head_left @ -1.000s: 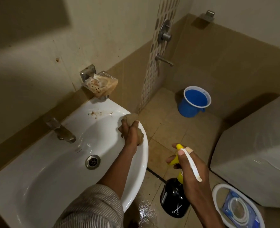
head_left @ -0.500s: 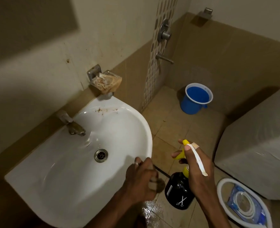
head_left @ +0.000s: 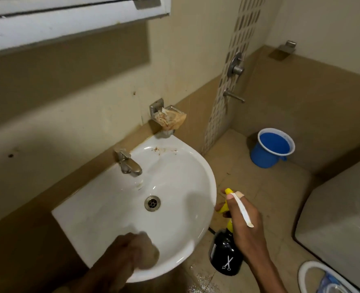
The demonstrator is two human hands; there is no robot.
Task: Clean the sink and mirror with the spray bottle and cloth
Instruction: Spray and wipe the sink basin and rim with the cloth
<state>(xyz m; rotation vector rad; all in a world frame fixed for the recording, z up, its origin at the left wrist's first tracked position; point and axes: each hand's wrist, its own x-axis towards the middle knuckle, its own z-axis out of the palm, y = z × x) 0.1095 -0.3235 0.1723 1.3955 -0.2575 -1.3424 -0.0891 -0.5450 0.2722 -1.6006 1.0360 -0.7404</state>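
Observation:
A white wall sink (head_left: pixel 181 166) with a steel tap (head_left: pixel 128 162) and a drain (head_left: pixel 152 203) fills the middle; brown specks stain its far rim. My left hand (head_left: pixel 128 250) is blurred at the sink's near rim, closed on a brown cloth (head_left: pixel 148 255) pressed to the porcelain. To the right of the sink, my right hand (head_left: pixel 241 220) grips the neck of a black spray bottle (head_left: pixel 225 256) with a yellow trigger head; a white strip lies across that hand. The white underside of a mirror cabinet (head_left: pixel 69 20) shows at the top left.
A stained soap dish (head_left: pixel 169 118) hangs on the wall behind the sink. A blue bucket (head_left: pixel 272 148) stands on the tiled floor by the shower tap (head_left: pixel 234 96). A covered bulky thing (head_left: pixel 339 225) and a white toilet rim (head_left: pixel 310 271) sit at right. The floor below the sink is wet.
My left hand has wiped with the cloth from the sink's far right rim along the edge to the near rim. The view has tilted up, showing the cabinet. The bottle stays beside the sink.

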